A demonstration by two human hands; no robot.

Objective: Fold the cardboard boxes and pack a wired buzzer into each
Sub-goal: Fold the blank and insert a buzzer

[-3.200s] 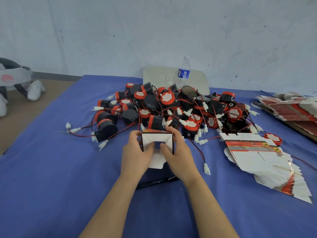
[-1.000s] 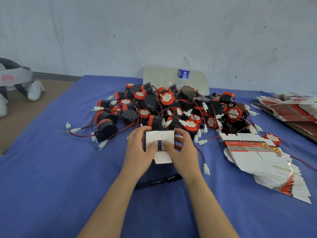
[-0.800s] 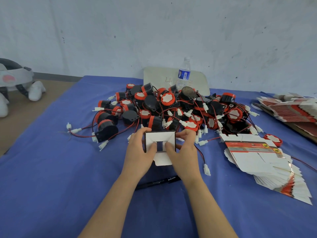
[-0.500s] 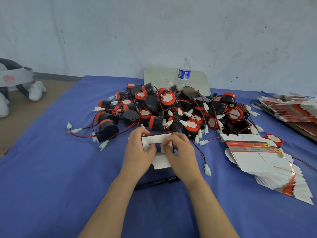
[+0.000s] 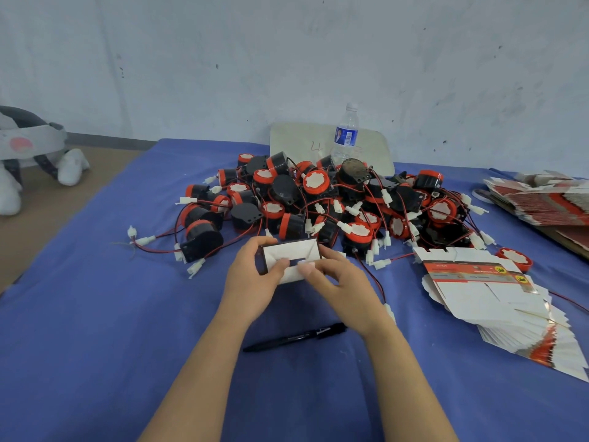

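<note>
A small white cardboard box [image 5: 294, 252] is held just above the blue table, its white flaps facing me with a dark gap between them. My left hand [image 5: 255, 279] grips its left side, thumb on the front flap. My right hand [image 5: 341, 282] holds the right side, with its thumb pressing the lower flap [image 5: 291, 273]. Behind the box lies a big pile of black and red wired buzzers [image 5: 318, 202] with white plugs. A fanned stack of flat unfolded boxes [image 5: 497, 301] lies to the right.
A black pen [image 5: 296, 338] lies on the blue cloth [image 5: 95, 330] under my forearms. A water bottle [image 5: 345, 135] stands behind the pile against a white board. More flat boxes [image 5: 541, 199] are stacked at the far right. The table's left edge drops to the floor.
The box has tilted back and its flaps have been folded inward. My right thumb has come down onto the lower flap. The dark gap between the flaps has narrowed.
</note>
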